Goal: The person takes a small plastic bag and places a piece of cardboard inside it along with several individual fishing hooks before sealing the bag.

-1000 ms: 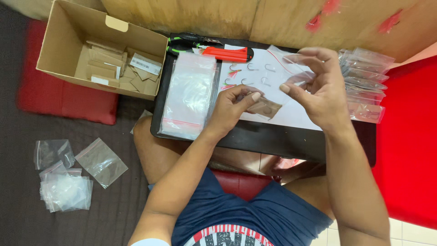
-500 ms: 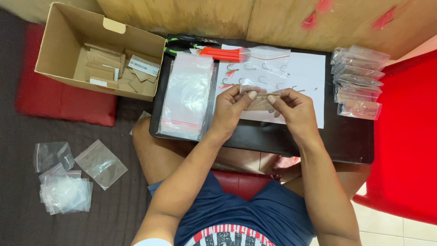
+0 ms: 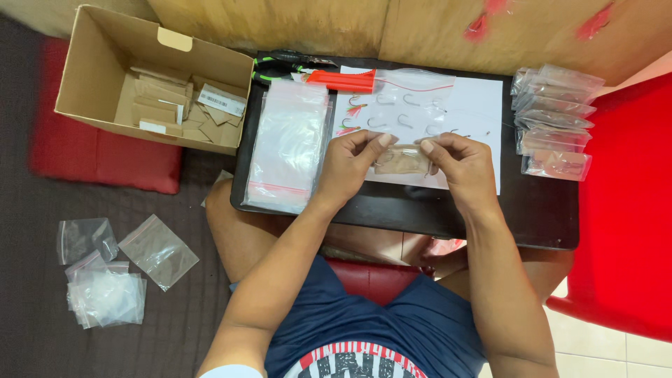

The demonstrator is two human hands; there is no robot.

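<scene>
A small brown card (image 3: 402, 160) is held between both hands over a black tray (image 3: 420, 210) on my lap. My left hand (image 3: 350, 162) pinches its left end and my right hand (image 3: 458, 162) pinches its right end. Behind the card lies a white sheet (image 3: 476, 105) with several fish hooks (image 3: 392, 120) laid out in rows. A stack of clear zip bags (image 3: 290, 143) rests on the tray's left part.
Filled small bags (image 3: 556, 119) are piled at the tray's right end. A red-handled tool (image 3: 343, 78) and pliers (image 3: 283, 64) lie at the tray's far edge. An open cardboard box (image 3: 150, 77) of brown cards sits left; loose bags (image 3: 112, 266) lie on the dark mat.
My right hand came down from the tray's right side and joined the left hand on the brown card. The card now sits centred between both hands.
</scene>
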